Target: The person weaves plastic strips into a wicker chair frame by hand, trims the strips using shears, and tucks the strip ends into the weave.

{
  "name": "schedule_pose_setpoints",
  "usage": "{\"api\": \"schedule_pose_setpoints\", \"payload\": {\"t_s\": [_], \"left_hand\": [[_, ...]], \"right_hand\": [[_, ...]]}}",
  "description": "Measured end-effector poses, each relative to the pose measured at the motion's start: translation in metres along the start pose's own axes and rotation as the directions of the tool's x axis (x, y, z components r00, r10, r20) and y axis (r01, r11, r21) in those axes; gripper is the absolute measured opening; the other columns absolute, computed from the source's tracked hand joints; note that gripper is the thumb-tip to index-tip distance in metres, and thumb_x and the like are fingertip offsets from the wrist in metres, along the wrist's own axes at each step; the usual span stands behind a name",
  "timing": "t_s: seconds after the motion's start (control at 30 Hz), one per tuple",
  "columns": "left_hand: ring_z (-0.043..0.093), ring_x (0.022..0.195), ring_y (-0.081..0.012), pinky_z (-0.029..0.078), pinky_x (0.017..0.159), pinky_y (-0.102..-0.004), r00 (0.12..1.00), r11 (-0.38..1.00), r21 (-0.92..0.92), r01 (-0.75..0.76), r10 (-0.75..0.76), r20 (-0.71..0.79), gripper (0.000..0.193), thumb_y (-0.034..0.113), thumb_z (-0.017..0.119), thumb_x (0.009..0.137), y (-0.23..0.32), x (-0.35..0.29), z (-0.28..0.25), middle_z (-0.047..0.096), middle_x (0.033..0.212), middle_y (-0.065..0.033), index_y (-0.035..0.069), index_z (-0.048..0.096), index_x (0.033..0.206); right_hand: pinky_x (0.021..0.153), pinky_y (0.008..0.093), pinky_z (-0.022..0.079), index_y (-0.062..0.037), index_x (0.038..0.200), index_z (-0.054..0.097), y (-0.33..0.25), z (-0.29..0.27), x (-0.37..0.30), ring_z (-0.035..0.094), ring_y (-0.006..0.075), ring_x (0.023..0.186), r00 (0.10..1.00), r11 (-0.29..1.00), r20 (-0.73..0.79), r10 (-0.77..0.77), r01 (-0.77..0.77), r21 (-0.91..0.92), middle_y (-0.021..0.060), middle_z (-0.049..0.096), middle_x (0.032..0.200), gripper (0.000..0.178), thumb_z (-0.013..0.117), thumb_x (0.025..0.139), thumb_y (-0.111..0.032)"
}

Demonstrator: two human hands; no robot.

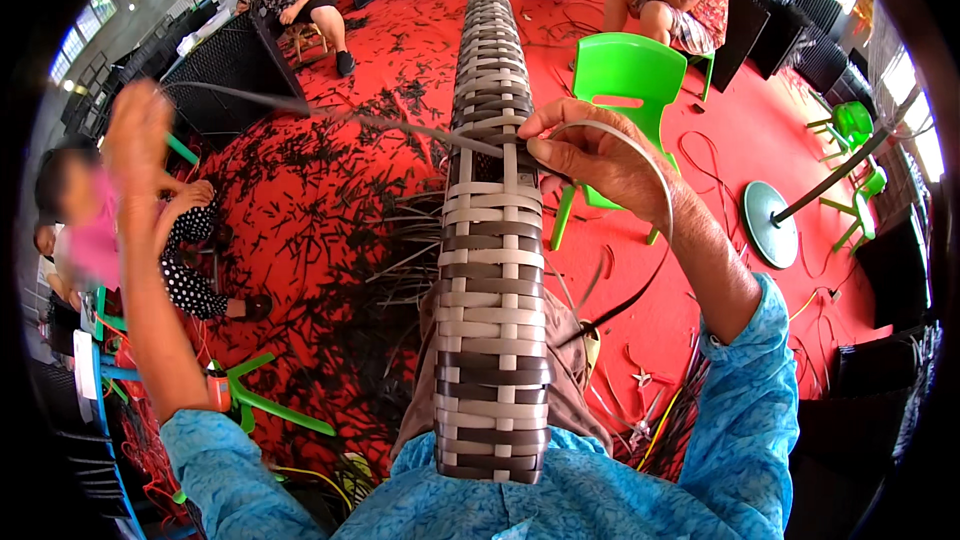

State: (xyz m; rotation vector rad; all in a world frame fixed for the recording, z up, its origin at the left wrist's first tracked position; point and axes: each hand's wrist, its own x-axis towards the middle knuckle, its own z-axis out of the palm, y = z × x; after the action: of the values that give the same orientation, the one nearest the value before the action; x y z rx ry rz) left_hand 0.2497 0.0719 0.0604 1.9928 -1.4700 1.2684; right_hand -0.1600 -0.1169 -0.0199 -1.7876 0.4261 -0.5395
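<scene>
A long, narrow woven panel (492,340) of beige and dark brown flat strips runs away from my body, its near end against my blue shirt. A thin weaving strip (330,117) stretches from the weave up to the far left. There my left hand (140,130) is raised, smeared by motion, and the strip runs into its closed fingers. My right hand (600,155) is at the panel's right edge, thumb and forefinger pinched by the weave. A pale strip (655,165) loops over this hand, and part of what its fingers grip is hidden.
A green plastic chair (630,80) stands just beyond my right hand. Dark strip scraps (330,230) litter the red floor (400,40). A round-based stand (770,225) is at the right. Several people sit around, one (95,210) close to my left arm.
</scene>
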Motion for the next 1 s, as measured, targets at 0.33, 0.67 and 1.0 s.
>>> {"api": "schedule_pose_setpoints", "payload": {"t_s": [0.33,0.67,1.0], "left_hand": [[0.041,0.116,-0.0205,0.031,0.098,-0.0316,0.856,0.655,-0.723,0.219,0.227,0.465,0.055,0.005,0.057,0.073,0.114,-0.049,-0.032,0.043,0.125,-0.0117,0.001,0.038,0.125],[0.060,0.072,-0.0226,0.040,0.081,-0.0394,0.966,0.972,-0.167,-0.164,0.192,0.172,0.025,0.004,0.042,0.080,0.114,-0.038,-0.003,0.062,0.075,-0.0095,0.008,0.059,0.097],[0.040,0.115,-0.0202,0.031,0.098,-0.0318,0.847,0.712,-0.646,0.277,0.137,0.513,0.060,-0.004,0.053,0.068,0.107,-0.063,-0.018,0.043,0.124,-0.0097,0.001,0.037,0.126]], "right_hand": [[0.061,0.0230,0.051,-0.0005,0.094,0.054,-0.016,-0.001,0.007,0.057,0.0069,0.069,0.999,0.956,0.048,-0.012,0.026,-0.294,0.0052,0.058,0.073,0.019,0.053,0.087,-0.018],[0.055,0.0223,0.049,-0.0013,0.091,0.058,-0.012,-0.018,0.004,0.061,0.0106,0.060,0.979,0.909,0.068,-0.192,0.203,-0.364,0.0055,0.061,0.068,0.020,0.054,0.086,-0.020],[0.052,0.0214,0.044,-0.0023,0.084,0.061,0.002,-0.013,0.004,0.055,0.0062,0.056,0.916,0.852,-0.103,-0.387,0.313,-0.420,0.0012,0.057,0.063,0.019,0.059,0.082,-0.021]]}}
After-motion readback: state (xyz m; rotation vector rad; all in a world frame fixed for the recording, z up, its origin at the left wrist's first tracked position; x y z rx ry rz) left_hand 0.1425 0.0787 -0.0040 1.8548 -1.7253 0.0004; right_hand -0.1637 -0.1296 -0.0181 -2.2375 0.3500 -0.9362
